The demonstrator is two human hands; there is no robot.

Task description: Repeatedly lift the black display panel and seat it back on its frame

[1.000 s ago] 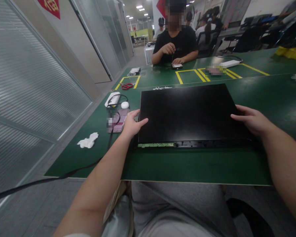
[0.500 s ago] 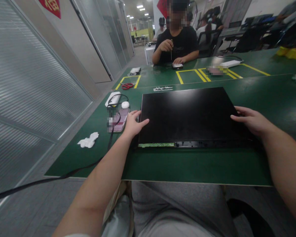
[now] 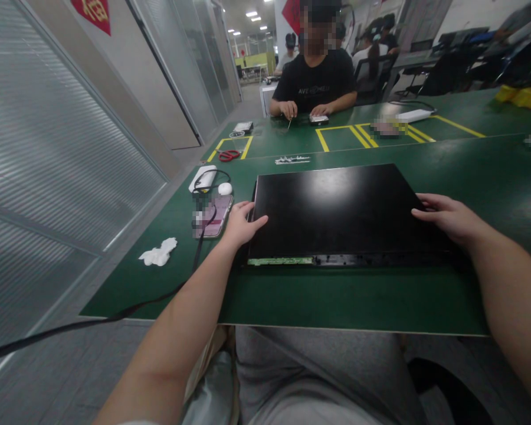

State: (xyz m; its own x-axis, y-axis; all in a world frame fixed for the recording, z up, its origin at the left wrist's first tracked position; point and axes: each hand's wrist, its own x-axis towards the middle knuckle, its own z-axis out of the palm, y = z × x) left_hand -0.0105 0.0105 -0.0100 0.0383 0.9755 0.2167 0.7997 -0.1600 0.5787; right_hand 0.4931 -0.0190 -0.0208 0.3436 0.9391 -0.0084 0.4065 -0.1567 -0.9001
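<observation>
A large black screen panel lies on the green table before me, its glossy face up. Along its near edge runs a thin green circuit board beside a black strip. My left hand grips the panel's left edge, thumb on the face and the other fingers round the side. At the right edge, my right hand holds it the same way, with some fingertips hidden. A dark edge shows just outside the panel's far left corner; I cannot tell whether it is a separate frame.
Left of the panel are a phone, a white round case, a white power bank and crumpled tissue. Red-handled scissors and small white pieces lie beyond. A black strap crosses the table. A person sits opposite.
The panel's far edge has dropped slightly toward me, both hands still on it. The dark edge at its far left now shows. The person opposite has lowered a thin tool to the table.
</observation>
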